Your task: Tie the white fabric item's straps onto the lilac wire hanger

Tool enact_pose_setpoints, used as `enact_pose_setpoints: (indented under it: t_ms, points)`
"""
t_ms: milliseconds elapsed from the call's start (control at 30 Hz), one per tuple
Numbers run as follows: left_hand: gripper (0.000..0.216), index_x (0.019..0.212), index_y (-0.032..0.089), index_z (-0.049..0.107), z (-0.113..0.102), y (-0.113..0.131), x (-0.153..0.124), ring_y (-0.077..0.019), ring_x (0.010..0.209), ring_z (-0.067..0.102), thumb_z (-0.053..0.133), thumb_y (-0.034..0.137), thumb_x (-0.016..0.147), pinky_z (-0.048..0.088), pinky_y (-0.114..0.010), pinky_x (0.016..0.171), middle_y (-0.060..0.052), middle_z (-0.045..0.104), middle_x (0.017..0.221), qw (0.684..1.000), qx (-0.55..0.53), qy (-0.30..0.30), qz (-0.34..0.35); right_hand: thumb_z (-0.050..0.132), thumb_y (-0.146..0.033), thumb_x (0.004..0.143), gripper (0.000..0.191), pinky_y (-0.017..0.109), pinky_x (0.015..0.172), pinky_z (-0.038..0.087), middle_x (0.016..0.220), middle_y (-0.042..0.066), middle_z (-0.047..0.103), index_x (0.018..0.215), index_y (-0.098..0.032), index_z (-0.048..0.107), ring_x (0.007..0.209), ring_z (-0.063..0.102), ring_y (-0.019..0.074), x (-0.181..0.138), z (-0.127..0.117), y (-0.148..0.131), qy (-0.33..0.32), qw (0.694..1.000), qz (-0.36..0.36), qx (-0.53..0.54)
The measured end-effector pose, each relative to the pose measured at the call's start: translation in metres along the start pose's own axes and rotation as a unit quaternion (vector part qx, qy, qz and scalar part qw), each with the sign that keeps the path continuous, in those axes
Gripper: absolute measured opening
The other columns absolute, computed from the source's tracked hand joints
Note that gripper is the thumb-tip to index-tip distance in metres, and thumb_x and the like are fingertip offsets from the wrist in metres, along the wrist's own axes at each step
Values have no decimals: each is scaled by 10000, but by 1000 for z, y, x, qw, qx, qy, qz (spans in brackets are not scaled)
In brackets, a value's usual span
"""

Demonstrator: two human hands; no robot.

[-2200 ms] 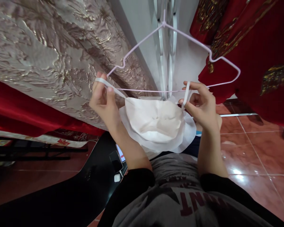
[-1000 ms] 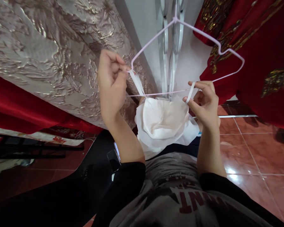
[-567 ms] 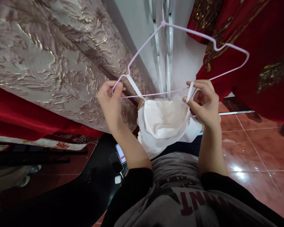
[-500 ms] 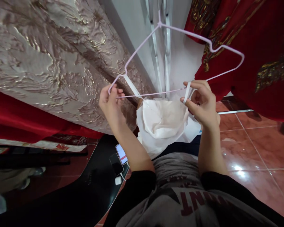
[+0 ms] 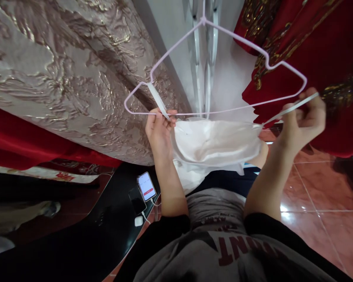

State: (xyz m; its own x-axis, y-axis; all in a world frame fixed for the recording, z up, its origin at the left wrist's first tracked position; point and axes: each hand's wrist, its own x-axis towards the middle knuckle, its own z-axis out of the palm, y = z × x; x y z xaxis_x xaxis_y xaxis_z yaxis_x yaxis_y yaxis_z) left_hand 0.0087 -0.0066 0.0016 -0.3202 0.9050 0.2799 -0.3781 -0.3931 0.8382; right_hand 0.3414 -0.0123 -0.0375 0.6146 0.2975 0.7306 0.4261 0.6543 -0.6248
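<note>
Find a pale patterned curtain [image 5: 67,78] along the left and red cloth [image 5: 326,43] with gold trim along the right, and below that a glossy tiled floor [image 5: 335,239]. Nearer on the left, see a black surface [image 5: 106,231] just beside the lap [image 5: 226,180], perhaps placed to keep small belongings within reach. In the middle, have a pink hanger [image 5: 204,113] upright with its broad side near, presumably so as to expose both notches. Just below its lower bar, find the white garment [image 5: 220,143] spread wide above the lap, drawn out sideways, likely to keep the top edge from sagging. Toward the left, make out the left hand [image 5: 159,129] closed, thumb against fingers, at the hanger's lower bar, apparently to steady it; cannot tell whether some garment is pinched there too. At the right, make out the right hand [image 5: 307,119], fingers curled and partly parted, with hold of the right strap [image 5: 294,106], seemingly pulling it taut. See the left strap [image 5: 158,100] looped over the left notch, so probably bearing that side. Cannot make out any sure container: on the black surface, find a lit phone [image 5: 147,186], a dark phone [image 5: 137,201] beside it, and a small white block [image 5: 139,221], perhaps a case, with anything inside hidden.
</note>
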Motion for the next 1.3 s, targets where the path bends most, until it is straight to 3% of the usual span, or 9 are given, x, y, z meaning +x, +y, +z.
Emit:
enact_pose_setpoints:
  t_ms: [133, 233, 333, 533, 700, 833, 933, 1100, 1300]
  points:
    - [281, 859, 222, 662, -5, 0, 2, -142, 630, 633, 817, 434, 960, 537, -247, 623, -48, 781, 852, 1000, -14, -19, 0, 937, -474, 755, 485, 388, 866, 607, 1132, 72, 766, 1183, -269, 838, 1056, 737, 235, 41, 8, -13, -52, 996, -58, 33]
    - [306, 848, 225, 649, -6, -2, 3, -148, 620, 626, 825, 454, 950, 538, -255, 614, -49, 779, 844, 999, -17, -32, 10, 865, -401, 849, 319, 370, 868, 609, 1051, 70, 815, 1120, -234, 848, 974, 773, 202, 57, 34, -51, -183, 983, -22, -6]
    - [312, 825, 232, 637, -4, 1, 3, -151, 605, 597, 824, 456, 937, 513, -257, 588, -39, 758, 802, 999, -17, -21, 27, 935, -303, 754, 230, 330, 752, 601, 860, 46, 799, 929, -222, 810, 800, 741, 172, 61, 52, -82, -273, 958, 7, -85]
    - [268, 791, 261, 612, 4, 9, 2, -176, 579, 512, 790, 440, 882, 433, -295, 550, -43, 733, 762, 999, 4, 10, 31, 974, -302, 696, 283, 389, 790, 565, 837, 58, 788, 779, -233, 713, 805, 707, 206, 61, 58, -103, -285, 944, -18, -167]
    - [280, 791, 254, 616, 7, 10, -1, -170, 578, 477, 833, 424, 836, 404, -284, 551, -44, 739, 758, 999, -21, 9, 23, 857, -205, 793, 151, 422, 866, 593, 938, 59, 804, 882, -243, 741, 890, 728, 225, 64, 67, -118, -330, 925, -47, -182]
    - [319, 809, 249, 597, 5, 11, -4, -170, 591, 504, 813, 474, 878, 434, -287, 559, -49, 748, 805, 1000, 6, -1, 14, 748, -301, 896, 247, 484, 953, 587, 1115, 73, 758, 1138, -270, 790, 1113, 699, 283, 43, 70, -118, -221, 961, -149, -74]
    - [310, 802, 247, 579, 5, 12, -5, -168, 591, 522, 776, 440, 944, 451, -286, 559, -47, 732, 794, 1000, 17, -1, 10, 709, -355, 950, 206, 411, 770, 572, 1041, 49, 711, 1132, -339, 804, 915, 655, 227, 8, 68, -113, -128, 982, -136, 32]
    - [204, 852, 229, 656, 2, 10, -6, -141, 579, 538, 716, 341, 1011, 476, -240, 567, -36, 767, 807, 999, -12, -5, 41, 699, -402, 973, 316, 354, 592, 538, 1290, 48, 677, 1286, -357, 719, 670, 535, 120, -47, 63, -101, -377, 924, 57, -10]
    - [262, 1061, 192, 809, -26, 29, -16, -242, 1065, 761, 855, 422, 946, 612, -301, 910, -133, 801, 1128, 981, 137, -134, -15, 679, -504, 994, 279, 354, 619, 556, 1186, 53, 632, 1202, -322, 717, 715, 505, 127, -50, 65, -90, -364, 929, 53, -39]
